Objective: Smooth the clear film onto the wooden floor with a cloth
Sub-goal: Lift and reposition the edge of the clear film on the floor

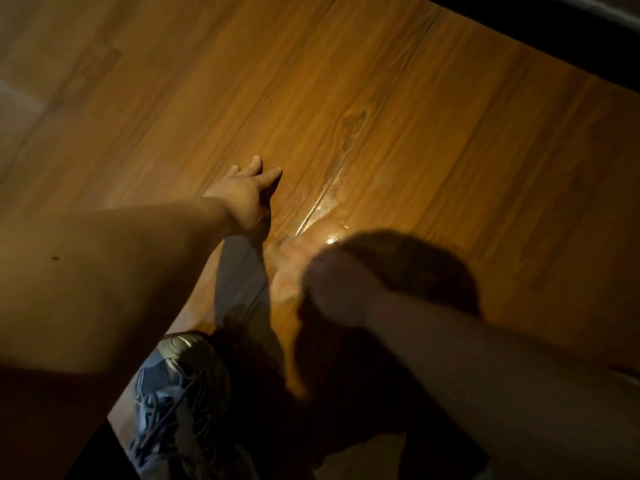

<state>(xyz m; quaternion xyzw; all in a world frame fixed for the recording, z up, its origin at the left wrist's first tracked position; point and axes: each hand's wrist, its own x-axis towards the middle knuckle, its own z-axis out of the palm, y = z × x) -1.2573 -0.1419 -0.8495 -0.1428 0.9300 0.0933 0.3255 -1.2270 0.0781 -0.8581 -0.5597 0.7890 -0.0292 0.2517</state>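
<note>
The clear film point(346, 161) lies on the wooden floor point(485, 140). It shows only by a long glinting crease point(317, 211) and faint wrinkles. My left hand point(247, 190) reaches out flat with its fingers spread, pressing on the floor just left of the crease. My right hand point(337, 289) is blurred by motion and looks curled round a pale cloth point(285, 271) that touches the film at the near end of the crease. The hand throws a dark shadow to its right.
My shoe point(173, 386) with blue and grey lacing stands at the bottom, under my left arm. A grey strip point(239, 271) lies between my arms. A dark edge point(554, 32) runs along the top right, where the floor ends.
</note>
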